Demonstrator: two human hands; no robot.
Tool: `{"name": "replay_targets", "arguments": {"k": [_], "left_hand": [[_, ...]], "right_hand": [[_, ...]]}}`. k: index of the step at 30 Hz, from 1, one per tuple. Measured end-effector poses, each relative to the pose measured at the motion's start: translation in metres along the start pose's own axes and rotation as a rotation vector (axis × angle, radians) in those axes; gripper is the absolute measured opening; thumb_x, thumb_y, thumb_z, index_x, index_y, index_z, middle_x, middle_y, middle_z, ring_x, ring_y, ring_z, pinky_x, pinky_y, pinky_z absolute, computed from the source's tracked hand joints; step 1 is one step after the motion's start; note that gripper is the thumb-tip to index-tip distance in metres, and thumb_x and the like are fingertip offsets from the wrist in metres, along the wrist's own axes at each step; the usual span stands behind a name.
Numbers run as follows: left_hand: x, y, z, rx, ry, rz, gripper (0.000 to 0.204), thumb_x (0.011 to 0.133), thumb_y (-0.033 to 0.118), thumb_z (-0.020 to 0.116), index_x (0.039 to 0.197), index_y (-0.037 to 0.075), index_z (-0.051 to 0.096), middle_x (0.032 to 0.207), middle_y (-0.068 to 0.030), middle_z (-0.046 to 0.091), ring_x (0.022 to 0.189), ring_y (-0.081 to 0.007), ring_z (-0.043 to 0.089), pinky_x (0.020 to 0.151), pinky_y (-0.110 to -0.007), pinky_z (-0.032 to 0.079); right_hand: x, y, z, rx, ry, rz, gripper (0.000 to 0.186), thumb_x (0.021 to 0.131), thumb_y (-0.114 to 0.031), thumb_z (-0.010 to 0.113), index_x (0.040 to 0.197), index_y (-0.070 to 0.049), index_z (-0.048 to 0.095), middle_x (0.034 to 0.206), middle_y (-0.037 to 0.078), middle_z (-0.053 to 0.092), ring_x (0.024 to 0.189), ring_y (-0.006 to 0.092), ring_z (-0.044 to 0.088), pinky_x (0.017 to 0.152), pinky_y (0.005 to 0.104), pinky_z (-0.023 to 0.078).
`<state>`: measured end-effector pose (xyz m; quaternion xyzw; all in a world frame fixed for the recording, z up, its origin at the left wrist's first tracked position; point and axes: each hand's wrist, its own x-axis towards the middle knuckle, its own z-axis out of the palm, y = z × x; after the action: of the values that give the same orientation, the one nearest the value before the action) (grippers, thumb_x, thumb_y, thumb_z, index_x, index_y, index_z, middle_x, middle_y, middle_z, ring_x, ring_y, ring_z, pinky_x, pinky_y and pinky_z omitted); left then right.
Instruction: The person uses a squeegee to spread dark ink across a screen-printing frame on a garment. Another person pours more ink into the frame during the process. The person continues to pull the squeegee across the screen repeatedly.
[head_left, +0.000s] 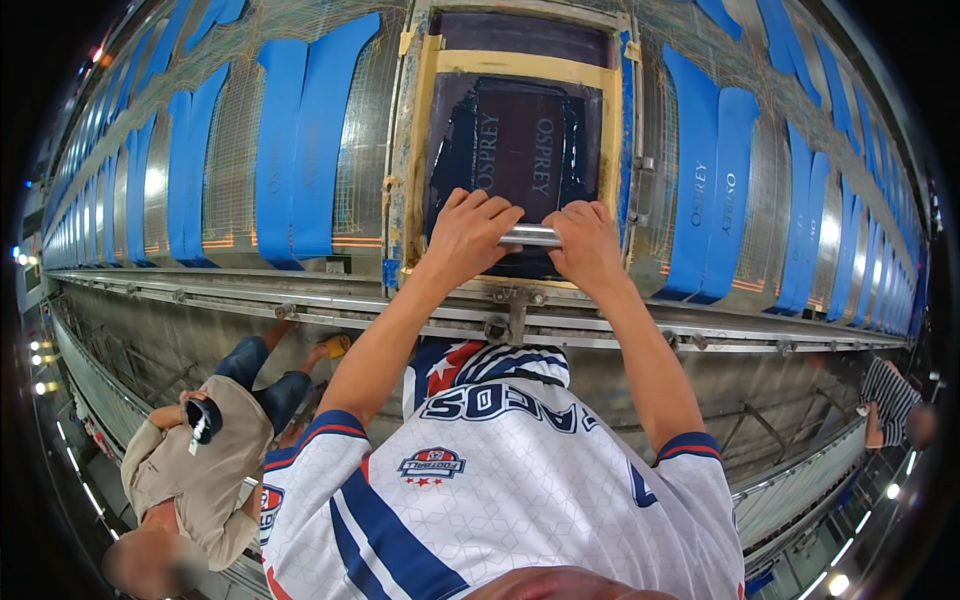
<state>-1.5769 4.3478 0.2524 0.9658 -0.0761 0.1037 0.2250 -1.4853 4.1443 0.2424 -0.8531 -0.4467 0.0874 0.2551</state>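
My left hand [468, 235] and my right hand [588, 245] are closed around the metal handle of a squeegee [530, 236], which lies crosswise at the near end of a printing screen [520, 150]. Its blade is mostly hidden by my hands. Dark, wet ink [453, 130] lies along the mesh in front of my fingers, and lettering shows through the middle. Yellowish tape [525, 66] borders the mesh inside a worn frame [398, 160] with blue and yellow smears.
Blue cut fabric pieces [315, 140] lie in rows on the long table, with more printed blue pieces [715, 190] to the right. A metal rail [250, 288] runs along the near edge. One person [205, 440] stands at lower left, another [890, 405] at far right.
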Motion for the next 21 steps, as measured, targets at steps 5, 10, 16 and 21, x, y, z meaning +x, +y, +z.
{"name": "replay_targets", "arguments": {"k": [5, 10, 16, 21], "left_hand": [[0.000, -0.006, -0.010, 0.066, -0.234, -0.071, 0.027, 0.066, 0.017, 0.086, 0.088, 0.012, 0.070, 0.086, -0.0027, 0.068, 0.084, -0.0238, 0.063, 0.080, -0.039, 0.043], [0.059, -0.057, -0.012, 0.049, -0.124, 0.070, 0.019, 0.071, 0.024, 0.081, 0.077, 0.013, 0.067, 0.076, -0.0047, 0.067, 0.080, -0.0251, 0.066, 0.079, -0.041, 0.044], [0.166, -0.127, -0.013, 0.091, -0.265, 0.005, 0.022, 0.076, 0.027, 0.083, 0.085, 0.010, 0.071, 0.078, -0.0086, 0.070, 0.080, -0.0302, 0.065, 0.083, -0.041, 0.046], [0.179, -0.138, -0.013, 0.070, -0.177, 0.006, 0.022, 0.075, 0.029, 0.082, 0.083, 0.012, 0.072, 0.075, -0.0088, 0.069, 0.076, -0.0309, 0.065, 0.081, -0.042, 0.045]], "right_hand": [[0.006, 0.004, -0.001, 0.020, -0.053, -0.010, 0.019, 0.074, -0.012, 0.074, 0.092, -0.011, 0.068, 0.088, 0.007, 0.067, 0.097, 0.0262, 0.062, 0.095, 0.0421, 0.042], [0.070, 0.034, -0.018, -0.132, -0.126, -0.014, 0.019, 0.078, -0.022, 0.075, 0.091, -0.010, 0.069, 0.086, 0.013, 0.067, 0.092, 0.0318, 0.064, 0.088, 0.0448, 0.047], [0.179, 0.091, -0.043, -0.087, -0.158, 0.046, 0.024, 0.081, -0.027, 0.076, 0.090, -0.007, 0.069, 0.085, 0.019, 0.069, 0.085, 0.0390, 0.067, 0.077, 0.0476, 0.052], [0.199, 0.100, -0.039, -0.028, -0.163, 0.084, 0.023, 0.082, -0.027, 0.076, 0.090, -0.006, 0.069, 0.084, 0.018, 0.069, 0.085, 0.0388, 0.066, 0.077, 0.0464, 0.052]]}}
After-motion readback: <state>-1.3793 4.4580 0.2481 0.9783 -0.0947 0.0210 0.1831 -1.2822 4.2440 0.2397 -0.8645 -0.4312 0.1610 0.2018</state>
